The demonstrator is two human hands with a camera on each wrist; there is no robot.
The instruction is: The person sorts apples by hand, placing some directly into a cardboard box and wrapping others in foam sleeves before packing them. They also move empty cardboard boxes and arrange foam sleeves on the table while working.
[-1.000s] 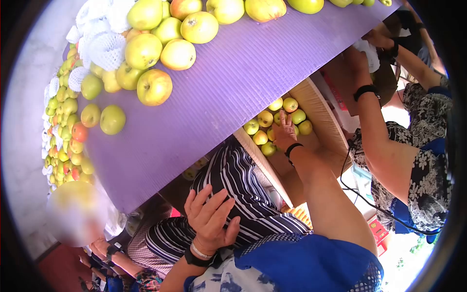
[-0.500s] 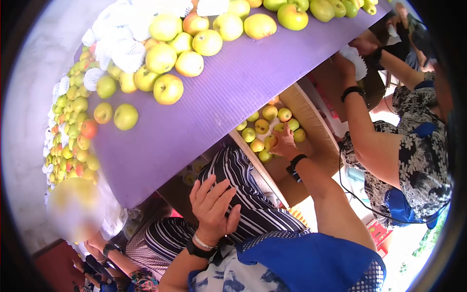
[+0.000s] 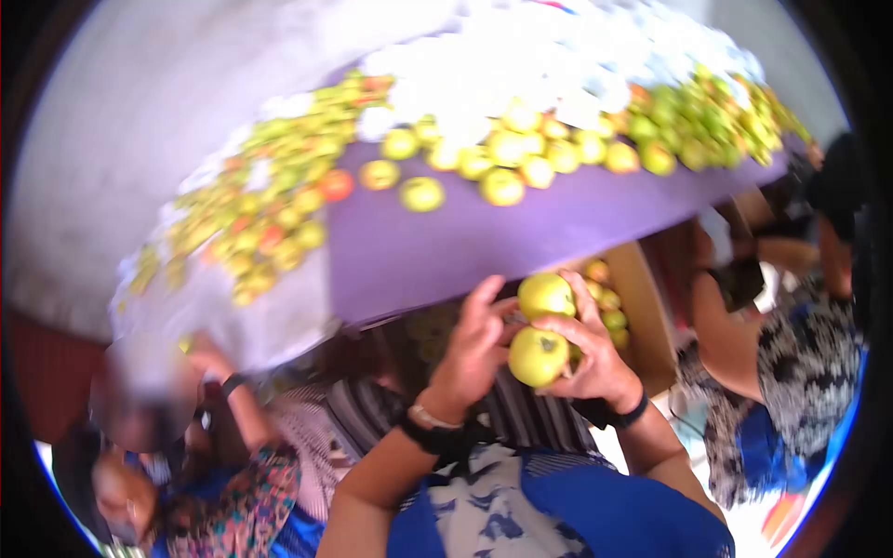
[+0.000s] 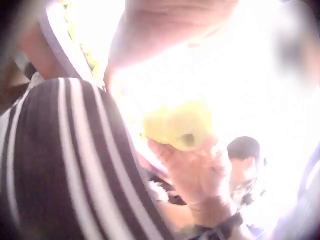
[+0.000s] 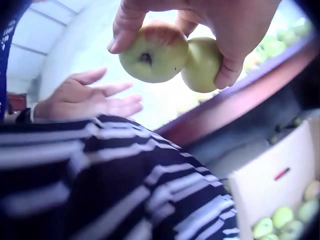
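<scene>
2 apples (image 3: 539, 325) in R hand (image 3: 595, 367), L hand (image 3: 470, 358) just left.

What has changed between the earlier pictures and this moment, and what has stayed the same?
The right hand has come up out of the cardboard box, where it was reaching among the apples, and now grips two apples in front of the chest. The left hand has lifted off the striped back and moved toward the apples, fingers open. The camera view has also swung. The apples on the purple table stay as they were.

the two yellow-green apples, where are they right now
In the head view, the two yellow-green apples sit centre frame, gripped in the right hand, beside the open left hand, below the purple table.
</scene>
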